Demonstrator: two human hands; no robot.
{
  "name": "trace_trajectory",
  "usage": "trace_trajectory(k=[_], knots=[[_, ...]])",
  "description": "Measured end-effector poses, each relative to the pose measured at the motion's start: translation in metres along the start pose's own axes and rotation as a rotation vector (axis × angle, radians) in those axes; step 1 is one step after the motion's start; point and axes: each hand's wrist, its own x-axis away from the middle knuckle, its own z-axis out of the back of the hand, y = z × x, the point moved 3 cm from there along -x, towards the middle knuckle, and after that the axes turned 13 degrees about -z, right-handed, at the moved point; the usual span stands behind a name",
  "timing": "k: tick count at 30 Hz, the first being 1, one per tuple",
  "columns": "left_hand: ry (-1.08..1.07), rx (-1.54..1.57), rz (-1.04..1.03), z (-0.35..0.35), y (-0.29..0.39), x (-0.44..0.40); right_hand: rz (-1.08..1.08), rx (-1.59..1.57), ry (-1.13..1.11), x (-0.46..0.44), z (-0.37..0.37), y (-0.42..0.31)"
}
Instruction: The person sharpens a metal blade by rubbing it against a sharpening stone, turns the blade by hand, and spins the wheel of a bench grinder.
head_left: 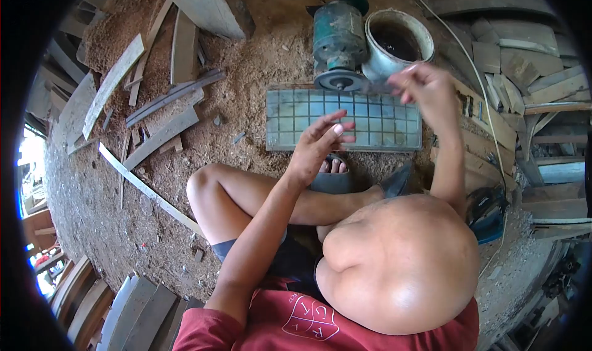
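Work by the wheel [339, 80] seems in hand and calls for steadiness, the left hand [313, 152] with fingers apart, the right hand [430, 89] too blurred to tell.

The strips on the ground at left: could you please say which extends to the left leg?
The thin, pale, curved strip; its lower end meets the leg in view; others stop short.

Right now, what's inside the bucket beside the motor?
Inside the bucket is dark material, possibly liquid. Its upper surface shows; anything beneath it, including the bucket's bottom, is covered.
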Motion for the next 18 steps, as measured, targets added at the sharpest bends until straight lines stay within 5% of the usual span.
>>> trace_trajectory(k=[2,9,14,17,18], knots=[[-0.009,0.229,-0.036,-0.009,0.005,-0.005,-0.072,-0.081,-0.169,0.010,-0.038,0.034],[0.063,-0.034,-0.017,0.014,-0.001,-0.014,-0.153,-0.408,-0.433,0.023,-0.075,0.071],[0.054,-0.096,-0.012,0.031,-0.007,-0.023,-0.286,-0.315,-0.353,0.002,-0.094,0.106],[0.151,-0.727,-0.027,0.047,0.000,-0.034,-0.338,-0.448,-0.219,-0.015,-0.116,0.129],[0.151,-0.726,-0.018,0.052,-0.004,-0.038,-0.316,-0.533,-0.176,-0.021,-0.124,0.139]])
